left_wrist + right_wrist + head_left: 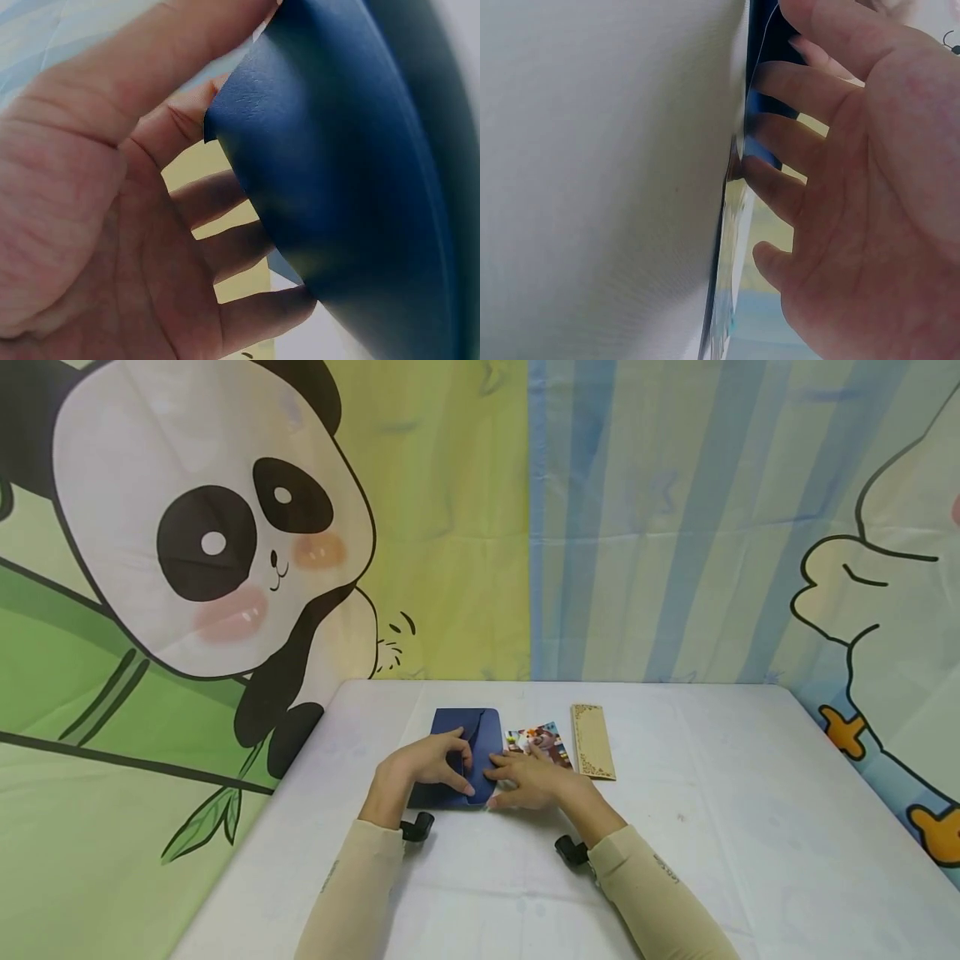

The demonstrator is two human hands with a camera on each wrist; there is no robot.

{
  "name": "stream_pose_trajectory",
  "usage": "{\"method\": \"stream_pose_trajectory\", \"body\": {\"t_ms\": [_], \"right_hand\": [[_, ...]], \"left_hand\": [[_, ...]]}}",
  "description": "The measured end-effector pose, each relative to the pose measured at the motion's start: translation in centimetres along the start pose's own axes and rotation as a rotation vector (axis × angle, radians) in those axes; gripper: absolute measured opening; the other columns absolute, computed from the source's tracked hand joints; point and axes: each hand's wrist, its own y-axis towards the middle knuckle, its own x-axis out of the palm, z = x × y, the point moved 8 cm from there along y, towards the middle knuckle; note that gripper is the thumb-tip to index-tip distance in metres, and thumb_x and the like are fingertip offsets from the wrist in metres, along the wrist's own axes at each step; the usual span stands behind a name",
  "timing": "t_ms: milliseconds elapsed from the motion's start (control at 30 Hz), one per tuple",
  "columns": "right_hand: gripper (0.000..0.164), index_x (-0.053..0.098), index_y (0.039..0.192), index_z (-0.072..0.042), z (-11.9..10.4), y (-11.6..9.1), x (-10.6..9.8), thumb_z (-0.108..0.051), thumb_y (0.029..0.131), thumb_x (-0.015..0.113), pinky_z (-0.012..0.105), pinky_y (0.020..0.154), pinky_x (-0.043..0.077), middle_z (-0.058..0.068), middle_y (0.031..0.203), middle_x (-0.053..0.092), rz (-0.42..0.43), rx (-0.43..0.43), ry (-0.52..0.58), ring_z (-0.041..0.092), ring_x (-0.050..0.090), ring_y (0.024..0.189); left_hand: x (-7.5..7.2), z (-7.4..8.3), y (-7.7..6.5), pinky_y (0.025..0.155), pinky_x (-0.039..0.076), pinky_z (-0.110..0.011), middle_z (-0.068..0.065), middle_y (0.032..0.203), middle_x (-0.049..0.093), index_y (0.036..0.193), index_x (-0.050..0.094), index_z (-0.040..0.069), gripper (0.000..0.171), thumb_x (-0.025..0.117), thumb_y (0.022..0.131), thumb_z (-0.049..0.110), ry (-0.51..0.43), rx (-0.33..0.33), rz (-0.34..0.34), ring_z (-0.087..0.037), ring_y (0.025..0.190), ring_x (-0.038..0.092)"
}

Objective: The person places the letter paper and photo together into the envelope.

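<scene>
A dark blue envelope (442,721) lies on the table, its rounded flap (489,735) spread to the right. At its opening my left hand (431,762) holds the raised edge of the front panel (300,150); in the left wrist view the fingers pass behind that panel, hiding their tips. With fingers extended, my right hand (532,778) touches the flap's right side. Beyond the right hand lies a colourful picture card (551,742) with cartoon figures, partly covered by that hand. In the right wrist view the card (724,277) appears nearly edge-on.
To the right of the card lies a narrow beige card (594,742) with ornate brown corner patterns. Everything rests on a white-covered table (675,860). Behind it hangs a printed cloth (450,568) with a panda. Black wrist cameras (572,852) sit below both hands.
</scene>
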Motion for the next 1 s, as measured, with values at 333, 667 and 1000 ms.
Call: {"method": "stream_pose_trajectory", "body": {"t_ms": [333,667,1000], "right_hand": [[0.067,0.054,0.153,-0.022,0.00,-0.04,-0.02,-0.059,0.098,0.062,0.067,0.126,0.005,0.007,0.170,0.032,0.003,0.002,0.004,0.034,0.023,0.160],[0.067,0.053,0.153,-0.022,0.08,-0.03,0.06,-0.058,0.098,0.064,0.066,0.127,0.004,0.006,0.170,0.032,0.008,0.005,-0.001,0.033,0.023,0.160],[0.067,0.053,0.153,-0.022,0.14,-0.03,0.03,-0.058,0.097,0.064,0.067,0.126,0.004,0.006,0.171,0.032,0.003,0.008,-0.007,0.033,0.023,0.160]], "left_hand": [[-0.06,-0.19,-0.27,0.121,0.032,-0.057,-0.013,0.173,0.023,0.099,0.071,0.025,0.040,0.098,0.070,0.028,-0.030,-0.008,-0.027,-0.040,0.158,0.023],[-0.18,-0.21,-0.39,0.121,0.033,-0.059,-0.011,0.173,0.026,0.087,0.069,0.030,0.036,0.098,0.068,0.023,-0.047,-0.035,-0.026,-0.041,0.158,0.023],[-0.07,0.12,-0.27,0.116,0.040,-0.056,-0.015,0.172,0.025,0.086,0.066,0.028,0.038,0.099,0.067,0.025,-0.027,-0.021,-0.024,-0.043,0.157,0.026]]}}
